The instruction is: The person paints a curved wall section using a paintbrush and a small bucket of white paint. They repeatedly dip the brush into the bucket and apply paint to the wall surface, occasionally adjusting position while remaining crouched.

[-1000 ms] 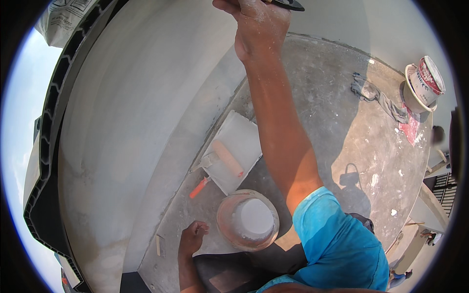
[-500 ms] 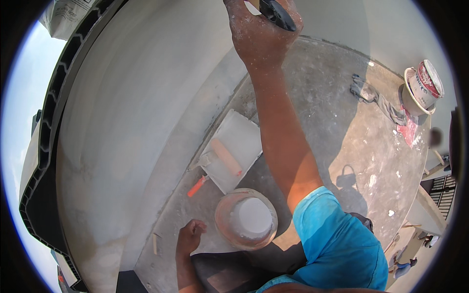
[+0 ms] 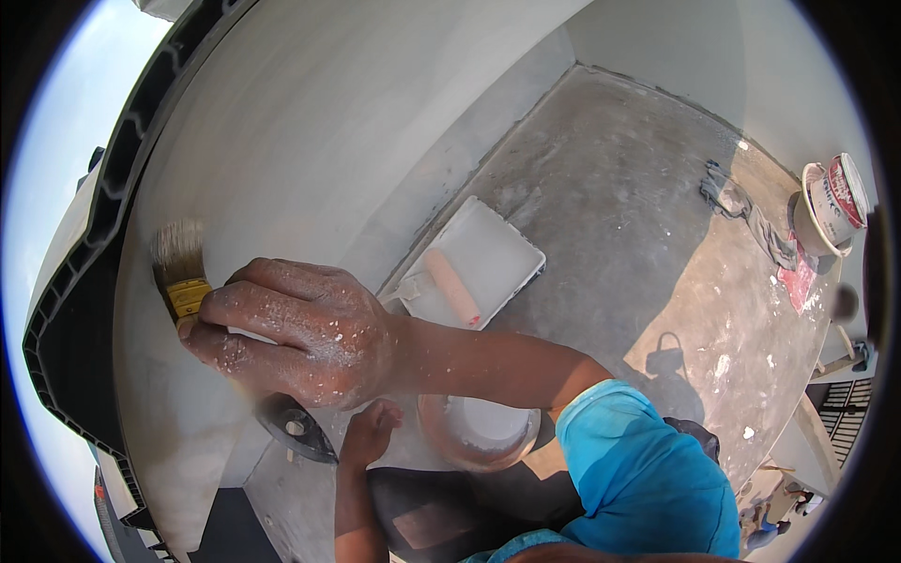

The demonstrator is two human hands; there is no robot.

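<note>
My right hand (image 3: 300, 328), flecked with white, is closed around a paintbrush (image 3: 183, 291) with a yellow ferrule. The bristles touch or nearly touch the pale wall (image 3: 291, 150). The dark, rounded handle end sticks out below the palm. Close under it, my left hand (image 3: 371, 432) hangs with its fingers loosely curled and nothing visible in them. Beneath my right forearm stands a bucket (image 3: 435, 441) with white paint inside, partly hidden by the arm. Beyond the forearm, a white paint tray (image 3: 522, 246) on the floor carries a paint roller (image 3: 452, 289) with a pinkish sleeve.
A grey concrete floor (image 3: 610, 225) meets the wall along the tray's left. At the far right a red and white pail (image 3: 835, 197) sits in a pale tub (image 3: 805, 230), beside a crumpled grey cloth (image 3: 751, 211). A dark corrugated edge (image 3: 80, 263) borders the wall at left.
My right hand has swung down and left with the paintbrush, from the top of the view to the wall's left part. My left hand stays low, with little movement. The view has shifted slightly.
</note>
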